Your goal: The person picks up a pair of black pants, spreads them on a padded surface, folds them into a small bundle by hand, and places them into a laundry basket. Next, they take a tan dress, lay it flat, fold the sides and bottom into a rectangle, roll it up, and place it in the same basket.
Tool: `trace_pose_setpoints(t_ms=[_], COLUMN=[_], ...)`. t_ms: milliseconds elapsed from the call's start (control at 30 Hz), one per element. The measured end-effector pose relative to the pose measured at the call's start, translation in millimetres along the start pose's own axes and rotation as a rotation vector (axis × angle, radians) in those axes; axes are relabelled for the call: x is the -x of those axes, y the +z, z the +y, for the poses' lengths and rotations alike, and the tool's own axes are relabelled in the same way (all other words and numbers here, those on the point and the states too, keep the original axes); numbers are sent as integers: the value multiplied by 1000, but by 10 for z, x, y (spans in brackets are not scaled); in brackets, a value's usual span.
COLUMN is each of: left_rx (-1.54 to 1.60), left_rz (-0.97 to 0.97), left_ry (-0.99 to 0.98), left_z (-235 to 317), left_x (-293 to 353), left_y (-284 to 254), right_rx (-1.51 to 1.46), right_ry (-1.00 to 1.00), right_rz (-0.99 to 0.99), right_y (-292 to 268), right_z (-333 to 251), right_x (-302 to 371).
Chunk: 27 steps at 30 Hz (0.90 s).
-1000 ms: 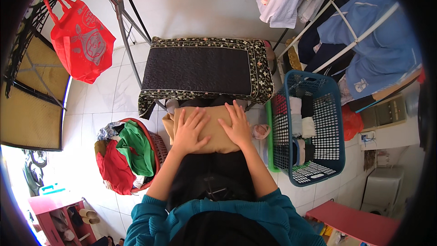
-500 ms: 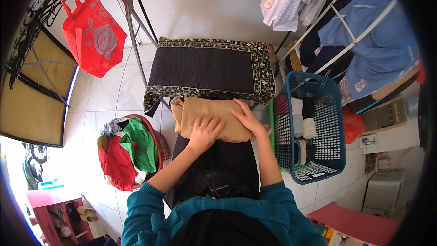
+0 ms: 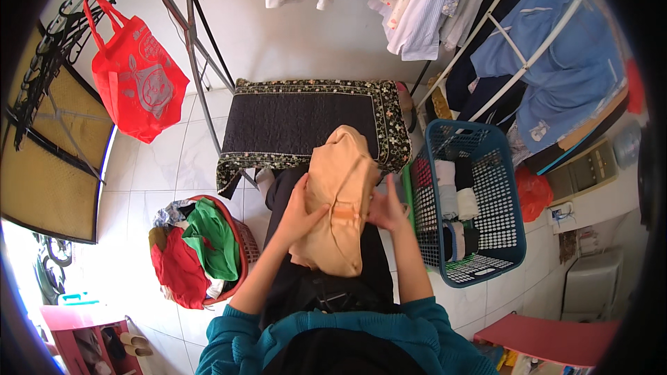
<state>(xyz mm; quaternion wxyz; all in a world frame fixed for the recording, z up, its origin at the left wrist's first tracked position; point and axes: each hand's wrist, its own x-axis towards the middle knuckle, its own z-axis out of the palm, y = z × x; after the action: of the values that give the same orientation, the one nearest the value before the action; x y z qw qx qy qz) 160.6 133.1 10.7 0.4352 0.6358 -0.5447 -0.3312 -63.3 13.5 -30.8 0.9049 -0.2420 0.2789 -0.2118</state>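
Observation:
A tan folded garment (image 3: 333, 180) is tipped up lengthwise over my black-clad lap, its far end overlapping the front edge of the dark quilted cloth. My left hand (image 3: 303, 214) grips its left side, with the thumb across the front. On the opposite side, my right hand (image 3: 386, 207) holds the right edge, its fingers partly hidden behind the fabric. Folds and an orange-tinted patch show on the side facing me. What kind of garment it is cannot be made out.
Ahead stands a low surface under a black flower-bordered cloth (image 3: 292, 121). A blue laundry basket (image 3: 497, 236) with rolled clothes is at right, a red basket (image 3: 246, 243) heaped with clothes at left. A red bag (image 3: 142, 73) and shirts (image 3: 417, 28) hang from racks.
The tan garment lay crosswise on my lap under both palms; now it is lifted and turned lengthwise. My hands have moved from its top to its two sides.

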Motion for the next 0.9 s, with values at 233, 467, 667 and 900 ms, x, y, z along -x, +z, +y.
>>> trace_pose_setpoints(t_ms=[233,467,667,900], left_rx=[-837,-497,699,300], left_rz=[-86,-137,123,258], left_ry=[265,234,-324,285], left_z=[115,13,-72,914], left_x=[175,214,-219,-696], left_y=[368,322,0,-134], right_rx=[154,461,270,1137], right_ry=[-197,-397,-363,-737], right_rz=[180,368,229,-112], right_y=[316,404,555,1049], right_z=[325,423,205,-617], right_x=[-25,-148,-17,329])
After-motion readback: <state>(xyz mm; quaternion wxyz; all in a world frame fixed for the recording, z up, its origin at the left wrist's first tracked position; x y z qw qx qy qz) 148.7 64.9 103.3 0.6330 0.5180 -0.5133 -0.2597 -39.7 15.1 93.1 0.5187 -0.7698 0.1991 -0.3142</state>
